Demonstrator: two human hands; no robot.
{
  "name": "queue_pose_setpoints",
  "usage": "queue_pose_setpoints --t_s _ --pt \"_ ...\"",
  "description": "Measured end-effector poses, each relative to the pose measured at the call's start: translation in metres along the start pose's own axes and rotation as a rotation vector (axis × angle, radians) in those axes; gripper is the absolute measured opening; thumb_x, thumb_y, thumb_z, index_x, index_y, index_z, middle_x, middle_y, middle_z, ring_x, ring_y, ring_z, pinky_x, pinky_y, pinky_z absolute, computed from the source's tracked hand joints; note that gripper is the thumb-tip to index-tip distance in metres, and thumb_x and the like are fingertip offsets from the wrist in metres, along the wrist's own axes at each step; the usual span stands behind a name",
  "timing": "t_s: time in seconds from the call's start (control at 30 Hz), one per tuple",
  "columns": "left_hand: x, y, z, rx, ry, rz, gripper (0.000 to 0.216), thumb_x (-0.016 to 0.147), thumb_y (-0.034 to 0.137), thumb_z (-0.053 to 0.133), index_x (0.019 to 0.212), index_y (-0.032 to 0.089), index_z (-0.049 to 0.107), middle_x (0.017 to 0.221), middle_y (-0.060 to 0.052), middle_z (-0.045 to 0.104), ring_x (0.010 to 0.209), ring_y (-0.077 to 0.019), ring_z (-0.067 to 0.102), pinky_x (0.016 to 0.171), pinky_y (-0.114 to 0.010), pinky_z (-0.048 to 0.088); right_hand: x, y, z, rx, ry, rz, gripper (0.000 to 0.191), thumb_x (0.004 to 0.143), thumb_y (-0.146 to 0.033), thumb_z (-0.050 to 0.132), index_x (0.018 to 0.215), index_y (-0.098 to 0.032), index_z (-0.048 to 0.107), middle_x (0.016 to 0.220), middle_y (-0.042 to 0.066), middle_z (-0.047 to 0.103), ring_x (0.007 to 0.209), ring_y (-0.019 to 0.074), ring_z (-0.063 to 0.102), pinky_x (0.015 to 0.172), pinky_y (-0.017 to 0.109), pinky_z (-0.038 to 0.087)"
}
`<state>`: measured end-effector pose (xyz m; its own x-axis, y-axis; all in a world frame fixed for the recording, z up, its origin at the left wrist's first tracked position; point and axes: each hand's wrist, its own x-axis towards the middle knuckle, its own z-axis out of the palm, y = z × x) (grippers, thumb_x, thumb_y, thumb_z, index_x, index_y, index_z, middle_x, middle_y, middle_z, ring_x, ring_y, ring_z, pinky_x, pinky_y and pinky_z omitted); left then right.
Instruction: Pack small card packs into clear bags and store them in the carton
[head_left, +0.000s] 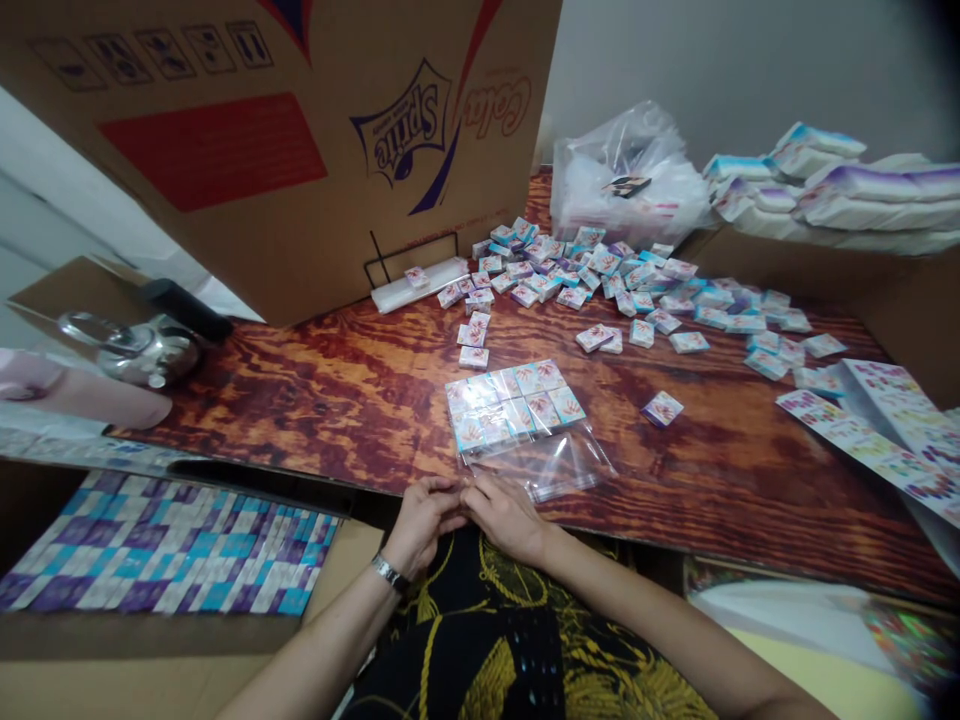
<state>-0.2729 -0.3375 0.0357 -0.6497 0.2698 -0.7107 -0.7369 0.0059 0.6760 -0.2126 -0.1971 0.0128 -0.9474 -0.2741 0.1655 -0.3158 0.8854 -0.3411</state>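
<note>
A clear plastic bag (574,462) lies on the table near its front edge, with small printed boxes (514,405) packed flat in two rows inside. At the bag's near left corner, my left hand (426,518) and my right hand (508,515) meet with fingertips pinched together on its edge. The exact grip of the fingers is partly hidden. A single small box (663,408) lies to the right of the bag, and a few more sit just beyond it.
A pile of small boxes (585,270) spreads across the back. Behind stand a large cardboard box (300,230) and a stack of clear bags (630,190). Wrapped packs (862,195) top a carton at right, beside printed sheets (870,430). A pink bottle (90,392) and metal kettle (150,350) are left.
</note>
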Motion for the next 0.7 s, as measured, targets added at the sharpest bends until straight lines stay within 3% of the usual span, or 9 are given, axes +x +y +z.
queue_pose_setpoints --t_s 0.23,0.47,0.57,0.7 --pt "0.002 -0.004 0.000 0.044 -0.005 0.054 0.046 0.057 0.020 0.079 0.088 0.017 0.045 0.065 0.000 0.064 0.053 -0.0121 0.062 0.052 -0.023 0.053 -0.004 -0.001 -0.002 0.089 -0.037 0.034 0.019 0.093 -0.025 0.038 0.083 -0.019 0.053 0.084 0.004 0.057 0.073 0.0162 0.050 0.066 0.028 0.039" --pt "0.002 -0.001 -0.001 0.090 -0.020 0.068 0.043 0.061 0.022 0.078 0.087 0.017 0.044 0.059 0.002 0.062 0.052 -0.0109 0.062 0.050 -0.020 0.052 -0.054 0.055 -0.067 0.268 0.164 0.436 0.016 0.093 -0.026 0.038 0.082 -0.020 0.047 0.080 0.004 0.053 0.073 0.0164 0.052 0.068 0.029 0.043" --pt "0.002 0.001 0.000 0.106 -0.047 0.056 0.045 0.060 0.024 0.080 0.086 0.017 0.045 0.063 0.000 0.063 0.054 -0.0118 0.063 0.050 -0.020 0.052 -0.048 0.051 -0.079 0.338 0.085 0.329 0.014 0.093 -0.028 0.042 0.084 -0.020 0.050 0.083 0.004 0.056 0.079 0.0166 0.054 0.072 0.029 0.043" --pt "0.001 0.001 0.001 0.112 -0.057 0.053 0.047 0.058 0.028 0.081 0.086 0.017 0.045 0.066 0.000 0.064 0.057 -0.0128 0.064 0.051 -0.022 0.052 -0.010 0.018 -0.051 0.379 -0.065 0.094 0.015 0.091 -0.034 0.049 0.093 -0.021 0.054 0.092 0.004 0.057 0.087 0.0158 0.054 0.075 0.026 0.043"
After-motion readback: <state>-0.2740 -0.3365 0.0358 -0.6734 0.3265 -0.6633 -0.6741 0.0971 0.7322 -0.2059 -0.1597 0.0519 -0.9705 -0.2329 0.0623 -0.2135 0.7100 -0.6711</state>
